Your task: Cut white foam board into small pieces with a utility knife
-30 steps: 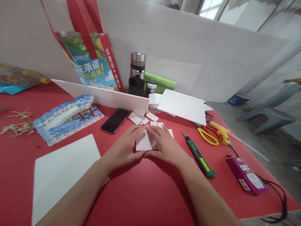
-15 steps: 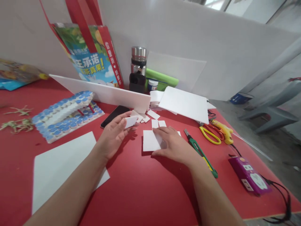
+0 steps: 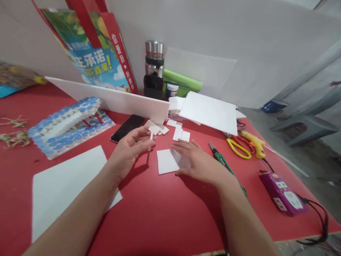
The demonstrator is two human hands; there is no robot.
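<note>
Nearest you, a large white sheet (image 3: 66, 188) lies partly under your left forearm, while your left hand (image 3: 134, 147) pinches a small white piece (image 3: 151, 137) edge-on above the red table (image 3: 149, 220) and your right hand (image 3: 195, 158) rests over the right part of a white square (image 3: 166, 161), though whether it grips cannot be told. Your right forearm partly covers the green cutter (image 3: 222, 160); beyond your hands lie the phone (image 3: 128, 128) and loose white pieces (image 3: 178, 133), backed by an upright white board (image 3: 112, 97) and stacked sheets (image 3: 209, 112), then a bottle (image 3: 154, 53).
</note>
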